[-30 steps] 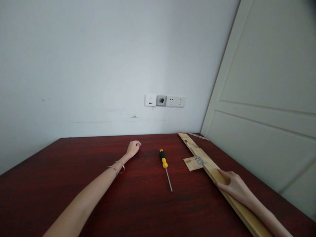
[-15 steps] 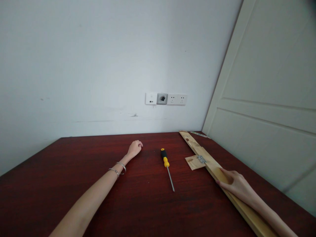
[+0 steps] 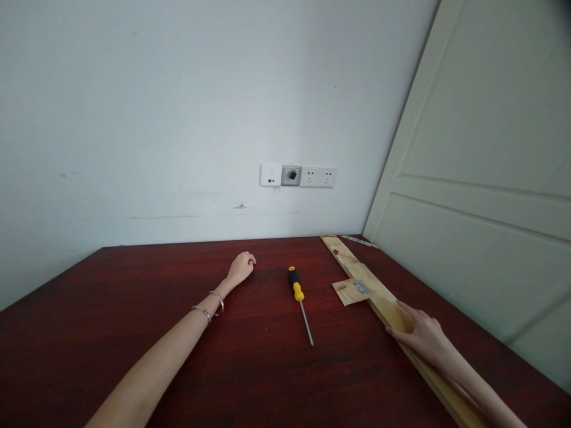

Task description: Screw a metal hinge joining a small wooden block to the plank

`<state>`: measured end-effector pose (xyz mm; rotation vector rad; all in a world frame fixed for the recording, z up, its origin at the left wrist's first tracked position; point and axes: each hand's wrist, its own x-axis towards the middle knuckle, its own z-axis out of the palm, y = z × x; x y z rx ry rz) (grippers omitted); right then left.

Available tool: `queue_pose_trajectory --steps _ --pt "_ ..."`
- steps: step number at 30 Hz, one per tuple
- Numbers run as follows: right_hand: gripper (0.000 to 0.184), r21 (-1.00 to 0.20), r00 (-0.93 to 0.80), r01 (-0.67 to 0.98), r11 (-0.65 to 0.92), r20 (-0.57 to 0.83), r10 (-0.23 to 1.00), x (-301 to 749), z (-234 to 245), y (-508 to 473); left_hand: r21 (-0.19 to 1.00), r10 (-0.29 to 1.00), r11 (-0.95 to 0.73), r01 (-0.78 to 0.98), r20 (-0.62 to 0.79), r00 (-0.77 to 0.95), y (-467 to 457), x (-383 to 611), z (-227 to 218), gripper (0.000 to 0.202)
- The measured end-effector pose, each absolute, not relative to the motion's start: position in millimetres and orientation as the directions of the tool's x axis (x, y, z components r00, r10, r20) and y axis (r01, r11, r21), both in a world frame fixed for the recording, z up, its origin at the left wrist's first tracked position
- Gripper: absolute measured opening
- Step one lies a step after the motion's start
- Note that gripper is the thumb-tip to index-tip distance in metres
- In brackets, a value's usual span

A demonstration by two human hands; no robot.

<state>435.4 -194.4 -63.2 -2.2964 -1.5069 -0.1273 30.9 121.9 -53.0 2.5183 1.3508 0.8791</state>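
Observation:
My left hand (image 3: 241, 267) rests on the dark red table (image 3: 134, 309) with its fingers curled into a loose fist, and what it holds, if anything, is hidden. Two bracelets circle that wrist. A yellow and black screwdriver (image 3: 300, 301) lies to the right of it, tip pointing toward me. My right hand (image 3: 422, 334) lies on a long wooden plank (image 3: 357, 270), fingers wrapped over its left edge. A small wooden piece (image 3: 347, 292) is joined to the plank by a metal hinge (image 3: 361, 287).
A white wall with a row of sockets (image 3: 298, 176) stands behind the table. A pale door (image 3: 482, 190) runs along the right side, close to the plank. A thin strip (image 3: 358, 241) lies at the far right corner of the table.
The view has shifted slightly. Both hands stay in about the same place, and the plank and screwdriver have not moved on the table.

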Motion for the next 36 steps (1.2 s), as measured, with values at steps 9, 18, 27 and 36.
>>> queue_pose_trajectory --steps 9,18,27,36 --pt "0.077 -0.18 0.433 0.901 -0.394 0.374 0.82 419 -50 -195 0.384 0.801 -0.582 0.717 0.423 0.424 122 31 -54 0.03" --pt "0.058 -0.321 0.073 0.947 -0.02 0.153 0.985 287 21 -114 0.367 0.786 -0.603 0.708 0.423 0.45 123 31 -56 0.029" --pt "0.049 -0.207 0.101 0.974 -0.088 0.053 0.993 238 6 -54 0.357 0.781 -0.608 0.709 0.426 0.456 119 31 -55 0.027" --pt "0.03 -0.255 0.079 0.966 -0.054 0.09 0.993 245 0 -41 0.35 0.781 -0.608 0.713 0.423 0.459 118 31 -53 0.027"
